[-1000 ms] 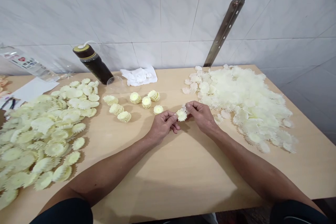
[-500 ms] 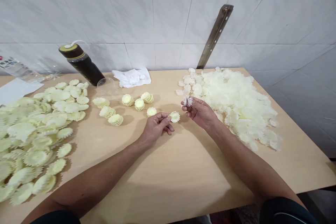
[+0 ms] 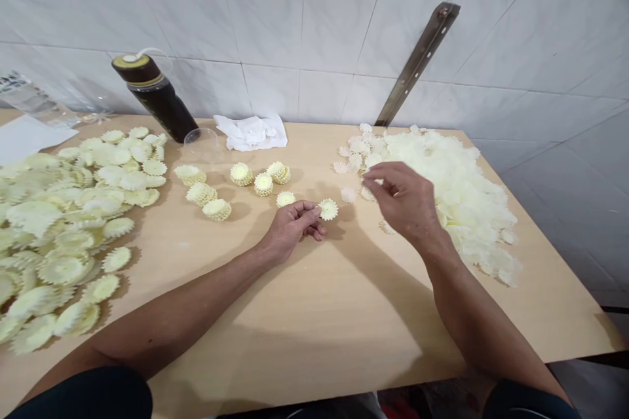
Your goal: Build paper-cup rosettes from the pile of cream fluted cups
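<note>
My left hand (image 3: 297,228) is closed, pinching a small pale-yellow flower-shaped disc (image 3: 329,209) with a toothed rim between thumb and fingers, just above the table. My right hand (image 3: 403,200) hovers at the left edge of a heap of thin translucent toothed discs (image 3: 462,190), its thumb and fingertips together; what they hold, if anything, cannot be made out. A few loose translucent discs (image 3: 348,195) lie beside those fingertips. Just behind my left hand stands a small yellow disc stack (image 3: 285,199), partly hidden. More short stacks (image 3: 217,210) of toothed yellow discs stand farther left.
A large pile of thicker yellow toothed discs (image 3: 63,236) covers the table's left side. Along the back are a dark bottle (image 3: 162,105), a clear plastic lid (image 3: 201,142) and crumpled white tissue (image 3: 253,133). A metal bracket (image 3: 417,65) is fixed to the tiled wall.
My right hand has moved right to the translucent heap and turned knuckles up; the pale piece it pinched before no longer shows in it. My left hand keeps its disc. The view has shifted slightly.
</note>
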The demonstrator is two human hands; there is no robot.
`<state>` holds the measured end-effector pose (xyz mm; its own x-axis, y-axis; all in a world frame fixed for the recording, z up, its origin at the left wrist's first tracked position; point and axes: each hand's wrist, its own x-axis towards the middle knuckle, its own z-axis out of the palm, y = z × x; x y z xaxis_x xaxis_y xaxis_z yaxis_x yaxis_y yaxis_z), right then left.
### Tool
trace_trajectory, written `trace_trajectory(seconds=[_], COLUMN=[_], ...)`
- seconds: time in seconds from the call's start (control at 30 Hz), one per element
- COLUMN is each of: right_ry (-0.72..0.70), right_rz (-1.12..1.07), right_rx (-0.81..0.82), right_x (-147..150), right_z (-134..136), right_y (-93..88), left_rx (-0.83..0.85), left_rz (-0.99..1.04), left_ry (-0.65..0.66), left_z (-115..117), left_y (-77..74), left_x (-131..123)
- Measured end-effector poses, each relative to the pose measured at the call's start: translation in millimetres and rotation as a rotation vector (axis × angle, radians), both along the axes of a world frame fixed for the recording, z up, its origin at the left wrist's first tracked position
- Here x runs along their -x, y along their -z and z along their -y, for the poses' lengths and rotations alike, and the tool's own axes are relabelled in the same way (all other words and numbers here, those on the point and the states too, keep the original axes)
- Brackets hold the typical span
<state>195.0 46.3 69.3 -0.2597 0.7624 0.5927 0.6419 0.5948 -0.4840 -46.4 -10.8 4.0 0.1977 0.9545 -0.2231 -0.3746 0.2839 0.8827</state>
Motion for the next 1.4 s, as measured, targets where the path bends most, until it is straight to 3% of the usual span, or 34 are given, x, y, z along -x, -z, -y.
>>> trace_trajectory(seconds=[0.1,0.27,0.4,0.6,1.03,1.27,1.4], right_ry=[-0.233,-0.265,-0.277,-0.282,-0.211,-0.218,-0.103], right_rz=[0.014,0.036,-0.042,-0.169,-0.141,-0.112,-0.233], right_rx=[0.091,0.07,0.108,0.161,0.171,0.151,0.356], right_x=[22.1,34.8,36.9,42.4,46.4,49.8,46.2], right_z=[13.9,13.6,12.4,14.7,19.4,23.4,16.2], right_y=[9.9,38.7,48.5,48.6,44.7,47.6,48.8], left_rx=[-0.01,-0.016,-0.006,0.007,-0.03,-0.085,-0.101], left_rz=[0.023,0.064,0.09,0.09,0.048,-0.094,-0.112], left_ry=[-0.001,0.025,0.034,0.026,0.03,0.009,0.044], left_z=[-0.9,-2.2,-3.2,-4.1,1.4,5.7,7.0], left_y=[0.7,1.6,4.5,7.2,1.1,4.0,2.4], left_x=[-0.4,0.8,3.3,3.0,-1.8,-4.9,-5.5])
